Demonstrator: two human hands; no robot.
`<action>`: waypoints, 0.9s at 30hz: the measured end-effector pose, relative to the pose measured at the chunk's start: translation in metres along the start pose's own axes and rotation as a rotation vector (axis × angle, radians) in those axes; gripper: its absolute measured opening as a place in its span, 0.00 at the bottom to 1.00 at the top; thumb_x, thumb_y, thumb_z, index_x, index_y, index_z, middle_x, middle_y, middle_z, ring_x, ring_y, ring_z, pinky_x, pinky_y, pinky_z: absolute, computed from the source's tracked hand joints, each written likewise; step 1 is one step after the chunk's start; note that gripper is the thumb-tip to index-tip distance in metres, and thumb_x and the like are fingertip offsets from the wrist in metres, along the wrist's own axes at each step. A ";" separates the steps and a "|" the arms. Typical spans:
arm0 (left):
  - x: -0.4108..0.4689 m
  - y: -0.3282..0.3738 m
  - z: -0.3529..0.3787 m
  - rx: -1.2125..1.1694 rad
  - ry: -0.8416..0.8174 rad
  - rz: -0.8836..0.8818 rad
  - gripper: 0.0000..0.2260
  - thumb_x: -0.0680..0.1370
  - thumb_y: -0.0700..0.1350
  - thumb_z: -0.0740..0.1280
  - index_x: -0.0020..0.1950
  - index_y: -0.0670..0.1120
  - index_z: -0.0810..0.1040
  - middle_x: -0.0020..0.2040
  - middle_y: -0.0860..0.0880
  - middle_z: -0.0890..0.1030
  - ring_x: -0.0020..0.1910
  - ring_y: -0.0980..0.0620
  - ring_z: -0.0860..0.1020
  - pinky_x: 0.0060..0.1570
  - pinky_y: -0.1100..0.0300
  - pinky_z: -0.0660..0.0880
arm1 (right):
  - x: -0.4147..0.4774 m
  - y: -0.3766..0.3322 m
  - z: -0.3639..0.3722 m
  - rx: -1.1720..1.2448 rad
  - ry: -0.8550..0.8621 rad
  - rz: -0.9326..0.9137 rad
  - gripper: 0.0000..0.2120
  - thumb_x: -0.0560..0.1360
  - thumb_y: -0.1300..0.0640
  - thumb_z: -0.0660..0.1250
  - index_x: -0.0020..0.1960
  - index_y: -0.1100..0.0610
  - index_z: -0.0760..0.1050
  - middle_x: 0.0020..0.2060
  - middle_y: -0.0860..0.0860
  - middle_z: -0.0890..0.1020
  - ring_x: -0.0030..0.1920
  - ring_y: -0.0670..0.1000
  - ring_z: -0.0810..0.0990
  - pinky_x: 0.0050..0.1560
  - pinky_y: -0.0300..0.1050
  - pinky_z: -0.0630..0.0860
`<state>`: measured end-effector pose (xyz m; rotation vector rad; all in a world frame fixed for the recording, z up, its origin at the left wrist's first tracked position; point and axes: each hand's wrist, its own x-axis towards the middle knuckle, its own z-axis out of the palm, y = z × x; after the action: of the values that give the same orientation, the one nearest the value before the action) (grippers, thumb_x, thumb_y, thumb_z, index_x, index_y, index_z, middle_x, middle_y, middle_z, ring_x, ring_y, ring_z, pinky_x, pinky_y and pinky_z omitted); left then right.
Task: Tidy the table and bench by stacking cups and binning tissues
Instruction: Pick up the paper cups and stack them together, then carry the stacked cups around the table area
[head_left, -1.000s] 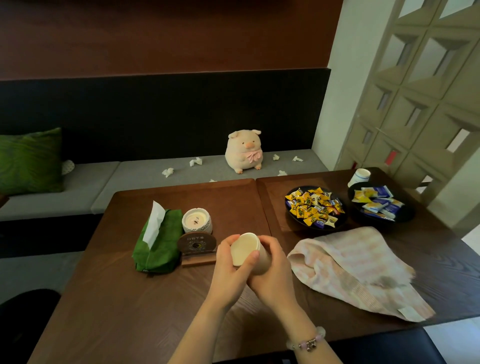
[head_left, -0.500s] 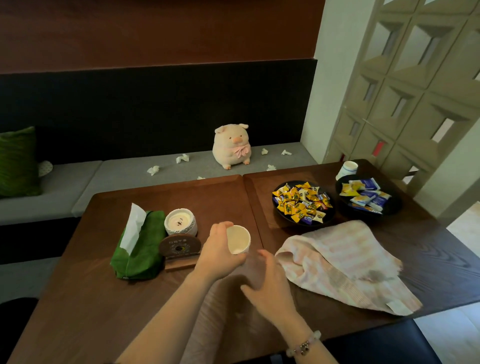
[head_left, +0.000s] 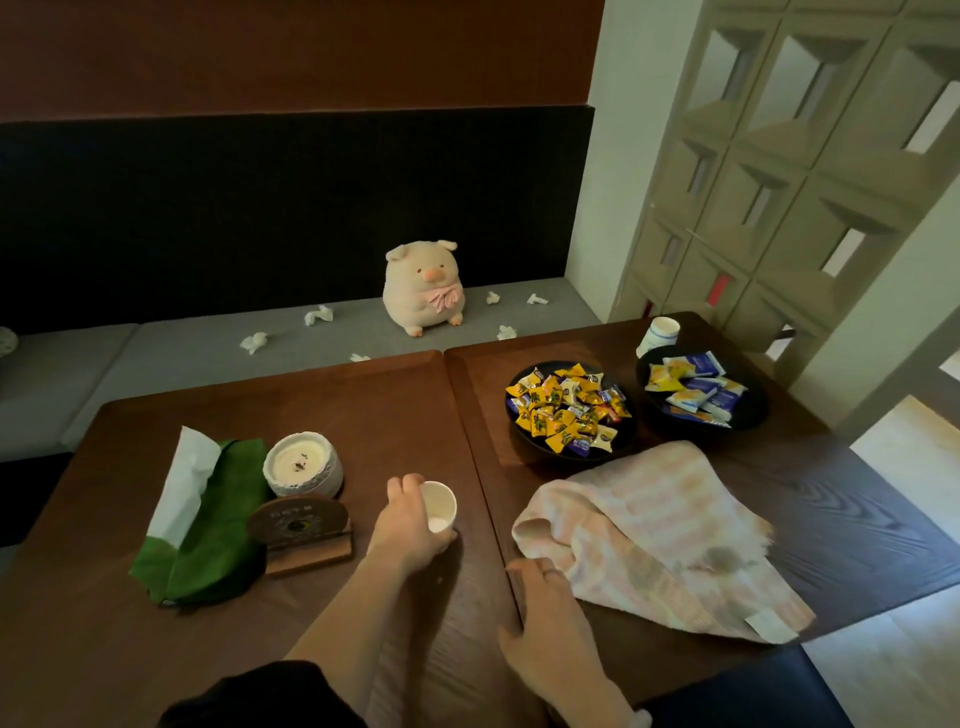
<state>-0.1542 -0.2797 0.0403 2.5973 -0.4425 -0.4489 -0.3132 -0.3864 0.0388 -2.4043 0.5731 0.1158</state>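
My left hand (head_left: 410, 525) grips a white paper cup (head_left: 440, 503) that stands upright on the dark wooden table (head_left: 395, 405), near its middle seam. My right hand (head_left: 545, 618) lies flat and empty on the table beside the pink towel (head_left: 654, 525), fingers apart. A second paper cup (head_left: 661, 335) with blue print stands at the table's far right corner. Several crumpled white tissues lie on the grey bench (head_left: 197, 348): one (head_left: 254, 341), another (head_left: 318, 315), a third (head_left: 537, 299), and more around the plush pig (head_left: 422, 286).
A green tissue pouch (head_left: 208, 514), a white candle pot (head_left: 303, 464) and a round wooden sign (head_left: 298, 522) sit left of the cup. Two dark bowls of wrapped sweets (head_left: 569, 408) and sachets (head_left: 696, 389) stand at the right. A lattice screen (head_left: 779, 156) borders the right side.
My right hand let go of the cup and dropped onto the table by the towel. My left hand carried the cup forward and set it down on the table.
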 end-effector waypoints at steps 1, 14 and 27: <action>0.001 -0.001 0.001 0.009 -0.010 0.001 0.33 0.71 0.51 0.73 0.68 0.44 0.61 0.64 0.45 0.64 0.59 0.43 0.74 0.56 0.52 0.74 | 0.003 0.000 -0.003 -0.016 -0.001 -0.006 0.27 0.73 0.53 0.68 0.69 0.48 0.62 0.66 0.46 0.66 0.65 0.46 0.67 0.64 0.39 0.69; -0.011 0.040 -0.033 0.402 0.043 0.229 0.31 0.74 0.60 0.64 0.72 0.46 0.62 0.73 0.43 0.62 0.74 0.44 0.58 0.72 0.49 0.57 | 0.042 -0.011 -0.074 -0.336 0.092 -0.163 0.20 0.75 0.56 0.63 0.66 0.54 0.66 0.63 0.52 0.70 0.63 0.53 0.69 0.58 0.47 0.71; -0.127 0.127 -0.062 0.451 0.163 0.489 0.13 0.79 0.49 0.58 0.60 0.46 0.74 0.58 0.45 0.74 0.59 0.44 0.72 0.54 0.51 0.70 | -0.049 -0.027 -0.141 -0.476 0.354 -0.208 0.15 0.76 0.55 0.60 0.61 0.57 0.72 0.61 0.56 0.74 0.61 0.56 0.71 0.56 0.49 0.70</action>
<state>-0.2726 -0.3140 0.1842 2.7696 -1.1972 0.0392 -0.3544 -0.4373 0.1760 -2.9611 0.4867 -0.3024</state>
